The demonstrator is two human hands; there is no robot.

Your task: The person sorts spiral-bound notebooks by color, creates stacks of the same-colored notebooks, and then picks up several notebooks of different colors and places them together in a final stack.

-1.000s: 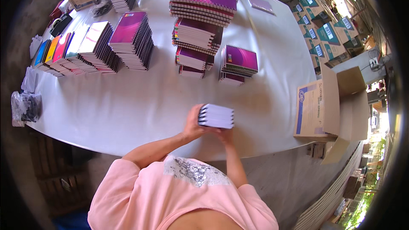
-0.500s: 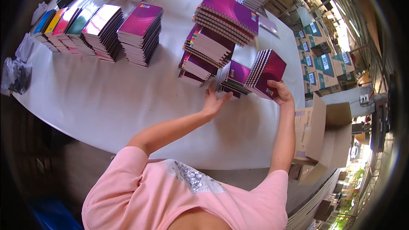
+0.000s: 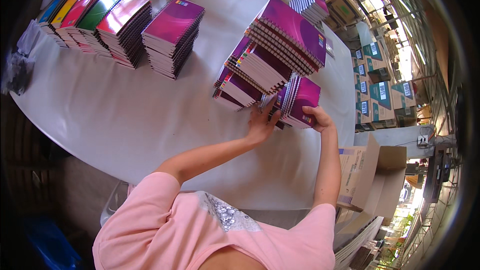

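My right hand [image 3: 321,119] is closed on the near end of a small bundle of purple spiral notebooks [image 3: 305,98], thumb on the cover. The bundle is tilted, with its wire bindings toward the left, against a low notebook stack that it partly hides. My left hand [image 3: 260,126] rests at the near left side of that low stack with its fingers apart, the tips touching the notebooks' edges. Just behind rises a tall pile of purple spiral notebooks [image 3: 292,27], laid in bundles with alternating direction; its lower bundles stick out to the left.
Left of the pile stands another purple notebook stack [image 3: 172,22], then a row of red, green, yellow and blue notebooks [image 3: 106,15]. More notebooks [image 3: 310,5] lie behind. An open carton [image 3: 367,175] is beside the table [image 3: 130,130] at right; stacked boxes [image 3: 382,95] stand beyond.
My right hand has brought the notebook bundle leftward, in against the low stack. My left hand has shifted slightly right, staying at the stack. The view has moved a little.
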